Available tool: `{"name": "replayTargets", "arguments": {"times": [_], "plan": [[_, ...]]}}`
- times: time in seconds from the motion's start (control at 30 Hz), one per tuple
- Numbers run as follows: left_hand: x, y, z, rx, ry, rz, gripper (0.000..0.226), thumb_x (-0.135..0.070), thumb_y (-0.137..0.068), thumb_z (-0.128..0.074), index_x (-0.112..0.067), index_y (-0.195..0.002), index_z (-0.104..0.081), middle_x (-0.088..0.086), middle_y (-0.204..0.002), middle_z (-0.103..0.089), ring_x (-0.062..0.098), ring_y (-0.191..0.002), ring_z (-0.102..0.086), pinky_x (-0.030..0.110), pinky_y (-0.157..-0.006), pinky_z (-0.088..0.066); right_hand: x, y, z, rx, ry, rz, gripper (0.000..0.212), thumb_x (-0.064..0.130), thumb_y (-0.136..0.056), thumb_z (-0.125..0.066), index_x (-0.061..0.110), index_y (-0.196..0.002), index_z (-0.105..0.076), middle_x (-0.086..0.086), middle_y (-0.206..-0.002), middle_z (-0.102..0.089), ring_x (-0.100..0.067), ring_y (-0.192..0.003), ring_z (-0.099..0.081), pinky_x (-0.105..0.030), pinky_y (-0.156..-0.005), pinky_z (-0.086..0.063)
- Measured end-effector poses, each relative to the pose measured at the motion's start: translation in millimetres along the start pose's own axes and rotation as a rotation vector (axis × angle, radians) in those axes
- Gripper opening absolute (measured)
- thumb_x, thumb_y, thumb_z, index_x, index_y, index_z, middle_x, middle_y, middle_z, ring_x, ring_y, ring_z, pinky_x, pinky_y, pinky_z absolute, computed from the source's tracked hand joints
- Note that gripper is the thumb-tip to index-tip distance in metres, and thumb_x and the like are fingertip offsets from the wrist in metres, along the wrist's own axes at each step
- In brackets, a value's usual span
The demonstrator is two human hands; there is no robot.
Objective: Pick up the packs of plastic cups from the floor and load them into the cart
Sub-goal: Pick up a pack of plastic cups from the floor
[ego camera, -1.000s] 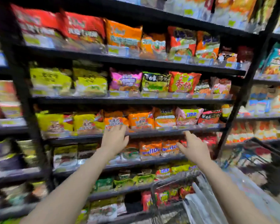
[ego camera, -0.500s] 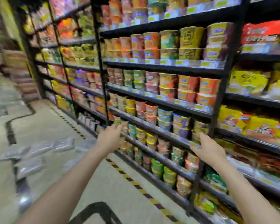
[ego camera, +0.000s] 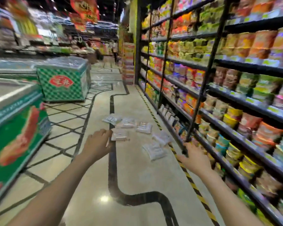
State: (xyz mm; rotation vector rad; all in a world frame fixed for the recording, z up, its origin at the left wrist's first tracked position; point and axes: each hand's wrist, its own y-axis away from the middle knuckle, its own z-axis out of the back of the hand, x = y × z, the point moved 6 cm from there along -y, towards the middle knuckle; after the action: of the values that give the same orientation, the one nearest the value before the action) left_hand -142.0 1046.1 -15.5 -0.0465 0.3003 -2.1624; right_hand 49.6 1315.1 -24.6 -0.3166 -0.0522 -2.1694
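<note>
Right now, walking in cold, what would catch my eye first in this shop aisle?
Probably the clear packs of plastic cups scattered on the floor mid-aisle, beside the yellow-black floor stripe. Two empty hands, left and right, stretch out toward them. The shelves of bright noodle cups fill the right, and a green chest freezer stands at left.

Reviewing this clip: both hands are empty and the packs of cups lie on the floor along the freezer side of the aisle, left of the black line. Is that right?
Not quite. The head view shows the packs of cups on the shelf side, mostly right of the black line. Both the left hand and the right hand are indeed empty.
</note>
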Motion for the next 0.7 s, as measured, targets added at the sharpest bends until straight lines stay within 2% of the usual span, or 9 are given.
{"name": "replayTargets", "arguments": {"times": [0.07, 0.13, 0.43, 0.57, 0.7], "plan": [[29, -12, -12, 0.025, -0.042, 0.027, 0.050, -0.036, -0.090, -0.048, -0.019, -0.135, -0.038, 0.006, -0.136, -0.046, 0.025, -0.123, -0.047, 0.038, -0.097, -0.041, 31, -27, -14, 0.002, 0.017, 0.060, 0.059, 0.051, -0.089, -0.048, 0.021, -0.139, -0.035, -0.001, -0.140, -0.046, -0.022, -0.130, -0.042, -0.037, -0.098, -0.040], [52, -33, -25, 0.034, -0.060, 0.056, 0.052, -0.038, -0.090, -0.048, -0.020, -0.137, -0.035, 0.004, -0.139, -0.044, 0.024, -0.125, -0.044, 0.038, -0.099, -0.040, 57, -59, -30, 0.020, -0.002, 0.132, 0.060, 0.049, -0.091, -0.048, 0.019, -0.140, -0.033, -0.002, -0.141, -0.045, -0.020, -0.129, -0.043, -0.033, -0.094, -0.042], [109, -204, -78, 0.097, -0.037, 0.115, 0.054, -0.038, -0.090, -0.048, -0.020, -0.138, -0.033, 0.005, -0.139, -0.043, 0.025, -0.124, -0.046, 0.040, -0.099, -0.041, 131, -251, -90, 0.103, -0.070, 0.190, 0.061, 0.052, -0.086, -0.052, 0.024, -0.138, -0.035, 0.000, -0.134, -0.051, -0.019, -0.118, -0.053, -0.038, -0.091, -0.047], [147, -292, -82, 0.056, -0.034, 0.129, 0.053, -0.037, -0.090, -0.048, -0.020, -0.138, -0.034, 0.004, -0.138, -0.045, 0.022, -0.125, -0.045, 0.038, -0.101, -0.041, 180, -350, -97, 0.089, -0.078, 0.227, 0.060, 0.048, -0.089, -0.051, 0.022, -0.140, -0.032, -0.002, -0.137, -0.047, -0.021, -0.124, -0.048, -0.037, -0.093, -0.046], [202, -361, -95, 0.033, 0.001, 0.197, 0.051, -0.035, -0.090, -0.048, -0.018, -0.137, -0.037, 0.006, -0.135, -0.048, 0.025, -0.121, -0.048, 0.038, -0.094, -0.042, 238, -438, -120, 0.099, -0.068, 0.268, 0.058, 0.045, -0.089, -0.050, 0.022, -0.139, -0.034, -0.002, -0.138, -0.047, -0.021, -0.126, -0.046, -0.039, -0.097, -0.043]]}}
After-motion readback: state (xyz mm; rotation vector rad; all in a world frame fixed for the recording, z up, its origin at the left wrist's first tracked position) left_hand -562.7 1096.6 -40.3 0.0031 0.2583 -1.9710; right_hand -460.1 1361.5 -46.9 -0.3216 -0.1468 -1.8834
